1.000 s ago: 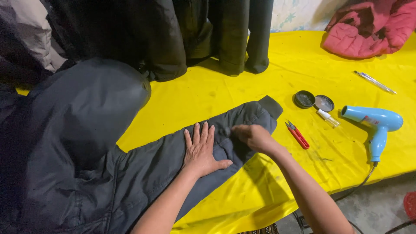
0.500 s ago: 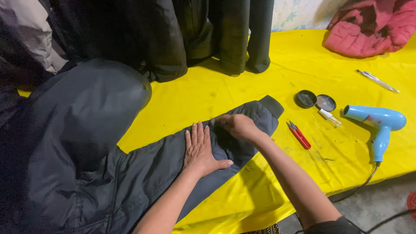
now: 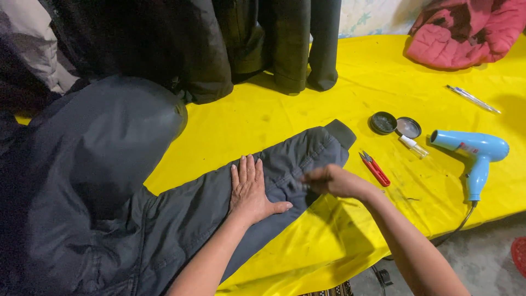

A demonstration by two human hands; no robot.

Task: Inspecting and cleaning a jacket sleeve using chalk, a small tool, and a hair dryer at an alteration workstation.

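A dark grey padded jacket [image 3: 104, 181] lies on the yellow table cover [image 3: 263, 118], its sleeve [image 3: 307, 151] stretched out to the right. My left hand [image 3: 251, 186] rests flat on the sleeve, fingers spread and pointing away from me. Just to its right, my right hand [image 3: 329, 181] has its fingertips pinched together at the sleeve fabric near the seam. It is blurred, and I cannot tell whether something small sits between the fingers.
Red thread snips [image 3: 375, 167] lie just right of my right hand. Beyond them are a small round tin [image 3: 383, 123] with its lid [image 3: 409, 127], a small vial [image 3: 412, 146], a blue hair dryer [image 3: 474, 153], a pen [image 3: 472, 98] and a pink padded garment [image 3: 466, 30]. Dark coats [image 3: 219, 38] hang at the back.
My right hand went up the sleeve toward the cuff, then came back down and now pinches at the fabric near my left thumb. The left hand has stayed flat in place.
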